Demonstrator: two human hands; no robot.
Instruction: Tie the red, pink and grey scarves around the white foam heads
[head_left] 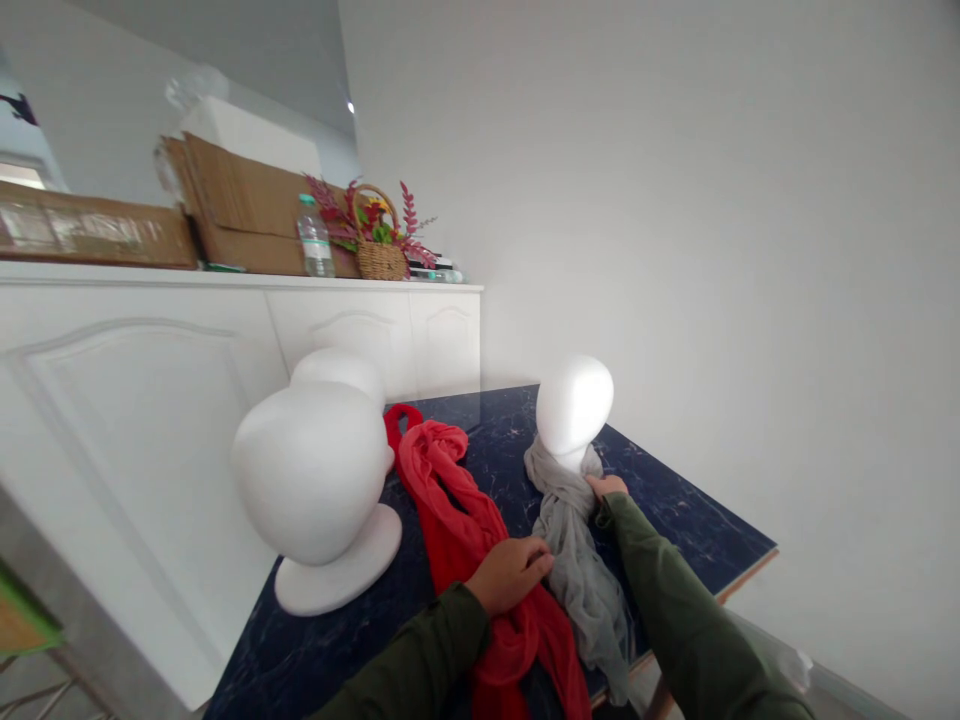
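A grey scarf (574, 560) is looped around the neck of a white mannequin head (574, 405), its long ends trailing to the table's front edge. My right hand (606, 487) pinches the scarf at the right of the neck; its fingertips are partly hidden in the cloth. Lower down, my left hand (514, 573) reaches over a red scarf (465, 515), its curled fingers closed at the left edge of the grey cloth. The red fabric lies lengthwise on the table, knotted near its far end.
On the left of the dark blue marbled table (675, 510) stands another white mannequin head (315, 470), with one more (341, 370) behind it. A white cabinet (135, 400) carries cardboard boxes (247, 205), a plastic bottle (315, 238) and a flower basket (381, 260). A wall borders the far right.
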